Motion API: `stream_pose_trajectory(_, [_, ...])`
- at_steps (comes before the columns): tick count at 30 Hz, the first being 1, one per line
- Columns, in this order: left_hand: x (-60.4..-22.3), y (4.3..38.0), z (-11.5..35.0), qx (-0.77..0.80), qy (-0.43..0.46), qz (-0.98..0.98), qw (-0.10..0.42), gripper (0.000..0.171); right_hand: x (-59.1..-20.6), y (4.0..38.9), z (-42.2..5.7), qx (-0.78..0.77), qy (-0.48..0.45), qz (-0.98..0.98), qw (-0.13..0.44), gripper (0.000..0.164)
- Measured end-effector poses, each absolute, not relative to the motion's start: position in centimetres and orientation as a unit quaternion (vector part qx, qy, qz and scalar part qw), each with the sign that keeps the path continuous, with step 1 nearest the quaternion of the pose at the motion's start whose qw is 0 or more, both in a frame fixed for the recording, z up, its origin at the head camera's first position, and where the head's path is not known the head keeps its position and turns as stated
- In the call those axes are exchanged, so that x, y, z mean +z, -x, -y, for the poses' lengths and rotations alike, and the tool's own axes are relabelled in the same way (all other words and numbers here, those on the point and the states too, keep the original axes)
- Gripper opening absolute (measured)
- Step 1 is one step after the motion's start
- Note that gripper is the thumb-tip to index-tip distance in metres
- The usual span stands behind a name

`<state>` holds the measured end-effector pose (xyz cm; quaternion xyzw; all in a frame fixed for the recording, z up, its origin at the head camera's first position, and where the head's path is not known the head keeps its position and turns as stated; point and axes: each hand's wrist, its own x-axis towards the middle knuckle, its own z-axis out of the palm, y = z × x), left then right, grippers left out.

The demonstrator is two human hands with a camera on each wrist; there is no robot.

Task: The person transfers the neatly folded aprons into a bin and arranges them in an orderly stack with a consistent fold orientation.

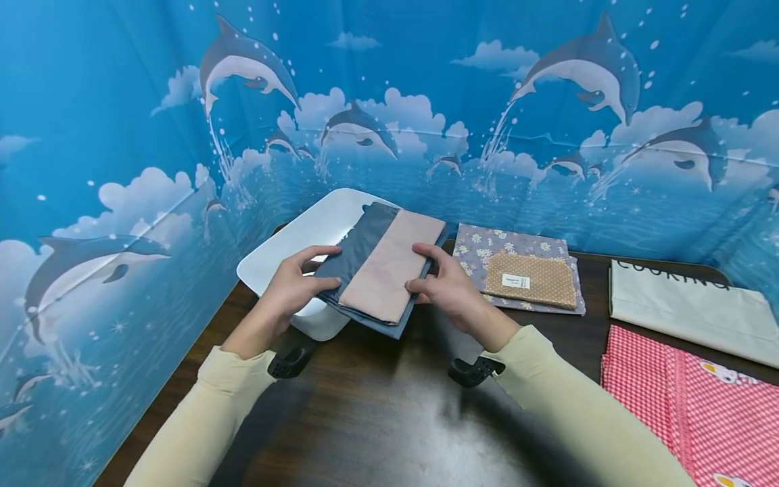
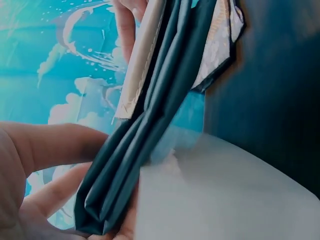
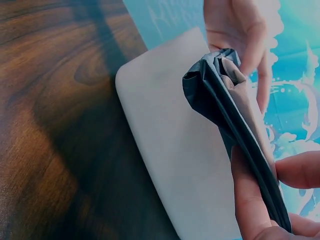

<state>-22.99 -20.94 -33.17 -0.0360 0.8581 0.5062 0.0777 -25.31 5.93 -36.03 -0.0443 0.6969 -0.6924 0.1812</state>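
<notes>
A folded blue-grey cloth with a pink panel (image 1: 392, 260) is held up between both hands, tilted over the near right side of a white plastic bin (image 1: 276, 253). My left hand (image 1: 289, 284) pinches its left edge, thumb on top and fingers underneath. On the opposite edge, my right hand (image 1: 450, 287) grips it the same way, thumb and a finger on the pink panel. The left wrist view shows the stacked layers of the folded cloth (image 2: 145, 130) edge-on. Seen from the right wrist, its far end (image 3: 210, 85) is bunched near the left hand.
To the right lies a grey daisy-print cloth (image 1: 511, 237) with a tan dotted cloth (image 1: 538, 281) bearing a white label on top. Farther right are a folded cream cloth lettered COOKING (image 1: 688, 311) and a red checked cloth (image 1: 669, 399). A dolphin-print curtain (image 1: 389, 67) hangs behind the dark wooden table (image 1: 377, 419).
</notes>
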Motion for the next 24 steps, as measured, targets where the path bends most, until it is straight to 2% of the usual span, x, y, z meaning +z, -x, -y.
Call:
stream_pose_trajectory(6, [-33.7,22.6,21.6,0.507,0.02,-0.857,0.09,0.055,-36.2,25.3,-5.7,-0.696,0.039,-0.694,0.181,0.077])
stream_pose_trajectory(11, [-33.5,23.0,21.8,0.523,0.045,-0.846,0.093,0.057,-36.4,25.3,-5.5,-0.694,0.031,-0.697,0.181,0.075])
stream_pose_trajectory(19, [-33.0,23.6,21.6,0.572,0.113,-0.812,0.036,0.061,-36.2,24.6,-4.9,-0.729,0.022,-0.659,0.184,0.075])
stream_pose_trajectory(24, [-33.0,23.2,21.6,0.553,0.112,-0.824,0.051,0.065,-36.2,24.3,-4.7,-0.739,0.024,-0.648,0.182,0.075])
